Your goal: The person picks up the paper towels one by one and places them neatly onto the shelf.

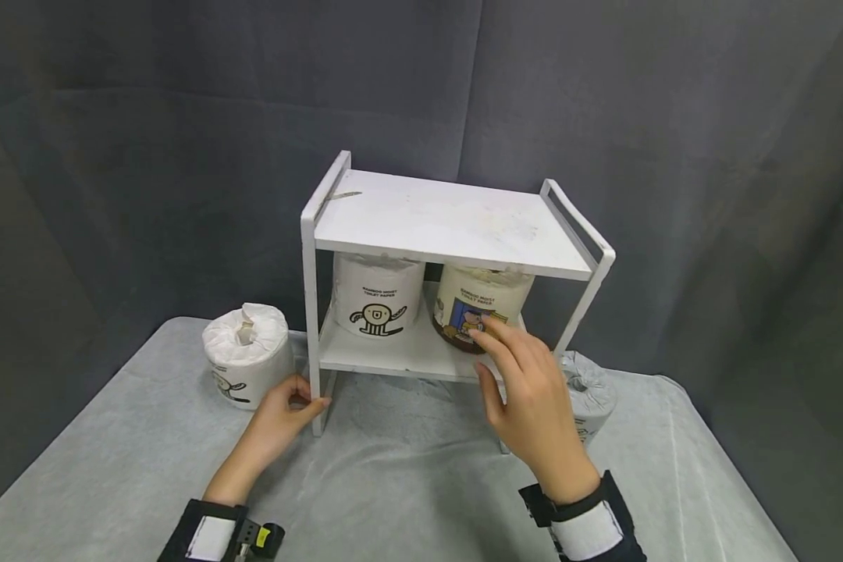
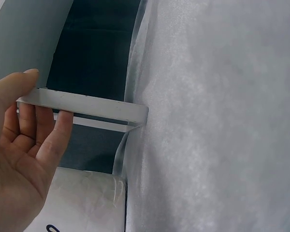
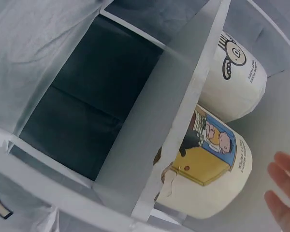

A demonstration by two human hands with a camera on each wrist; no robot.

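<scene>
A small white two-tier rack stands on the cloth. My left hand grips its front left leg low down, thumb on one side and fingers on the other. On the lower shelf sit two wrapped toilet paper rolls: a white one with a line-drawn figure at left, and a cream one with a colored picture at right. Before the cream roll hovers my right hand, its fingers loosely bent. In the right wrist view those fingers hold nothing and appear apart from the roll.
Another white roll stands left of the rack, close to my left hand. One more wrapped roll is at the right, partly behind my right hand. A dark curtain hangs behind the grey-white cloth.
</scene>
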